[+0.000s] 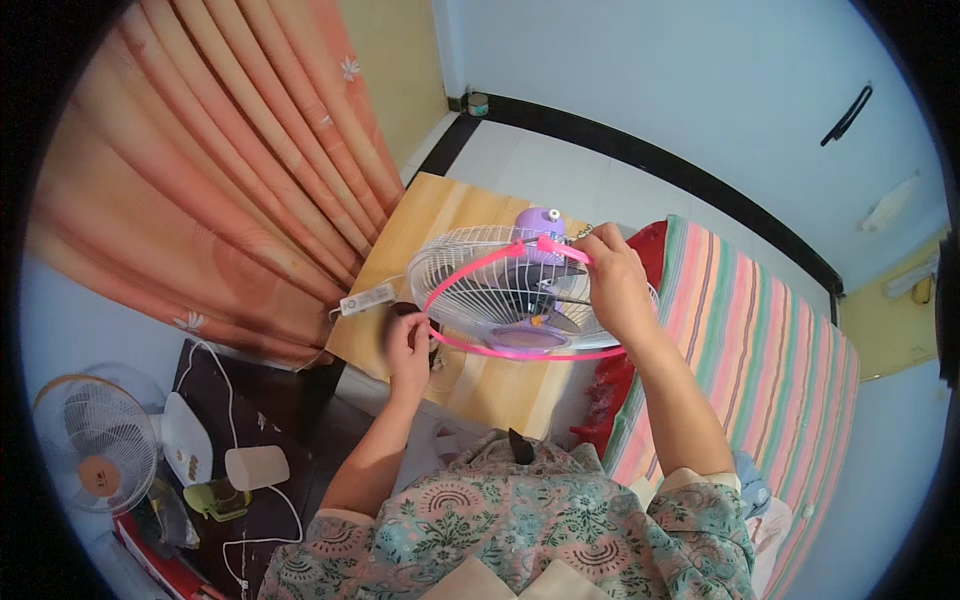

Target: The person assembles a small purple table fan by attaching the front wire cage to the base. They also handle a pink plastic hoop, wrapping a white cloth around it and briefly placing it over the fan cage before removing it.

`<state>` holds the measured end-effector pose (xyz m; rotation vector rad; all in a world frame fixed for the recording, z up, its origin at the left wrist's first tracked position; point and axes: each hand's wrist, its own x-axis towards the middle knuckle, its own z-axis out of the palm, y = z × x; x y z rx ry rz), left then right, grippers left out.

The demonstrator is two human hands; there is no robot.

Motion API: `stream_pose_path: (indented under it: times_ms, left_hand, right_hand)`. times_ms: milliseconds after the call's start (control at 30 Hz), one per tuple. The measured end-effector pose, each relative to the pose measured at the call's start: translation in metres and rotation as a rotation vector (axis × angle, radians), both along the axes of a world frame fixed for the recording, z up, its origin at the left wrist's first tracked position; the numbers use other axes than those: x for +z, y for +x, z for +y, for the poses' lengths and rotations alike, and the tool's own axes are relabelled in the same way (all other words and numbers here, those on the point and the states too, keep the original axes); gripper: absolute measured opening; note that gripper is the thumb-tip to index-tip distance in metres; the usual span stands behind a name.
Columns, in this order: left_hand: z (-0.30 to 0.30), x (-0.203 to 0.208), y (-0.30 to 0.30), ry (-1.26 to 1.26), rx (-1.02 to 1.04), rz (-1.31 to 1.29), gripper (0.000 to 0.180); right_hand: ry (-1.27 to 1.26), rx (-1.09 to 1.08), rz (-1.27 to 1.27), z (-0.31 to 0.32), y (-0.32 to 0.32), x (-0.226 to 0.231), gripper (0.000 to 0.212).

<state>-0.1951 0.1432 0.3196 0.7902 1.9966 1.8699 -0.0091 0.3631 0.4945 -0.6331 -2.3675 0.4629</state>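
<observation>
A fan with a white wire guard [455, 262] and a purple motor housing [541, 224] stands on a wooden tabletop, its dark blades showing through the wires. Around the guard's near side runs a thin pink hoop [530, 353], with its two ends close together at the top. My right hand [618, 288] is closed on the hoop near one end, at the guard's upper right. At the left side, the fingers of my left hand [408, 352] pinch the hoop. Whether the hoop sits fully on the guard's rim I cannot tell.
A white power strip [368, 299] lies on the wooden table [420, 205] by the orange curtain [240, 150]. At right is a bed with a striped cover [740, 350]. At lower left, a dark table holds a second fan [105, 445], a green cup [215, 500] and a white cable.
</observation>
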Motion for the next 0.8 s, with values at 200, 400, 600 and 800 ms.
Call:
stream_pose_path:
  times_ms: [200,400,600,800]
  left_hand:
    - [0.057,0.163,0.020,0.054,-0.116,0.805,0.026]
    - [0.102,0.196,0.015,-0.320,-0.477,0.764,0.025]
    - [0.122,0.219,0.003,-0.567,-0.724,0.834,0.025]
    - [0.133,0.218,0.011,-0.605,-0.645,0.866,0.024]
  right_hand:
    - [0.003,0.011,-0.010,-0.001,0.003,-0.002,0.017]
    - [-0.005,0.053,0.033,0.003,0.006,-0.008,0.016]
    - [0.009,0.031,0.007,0.004,0.008,-0.010,0.016]
    - [0.016,0.027,0.051,0.007,0.010,-0.015,0.017]
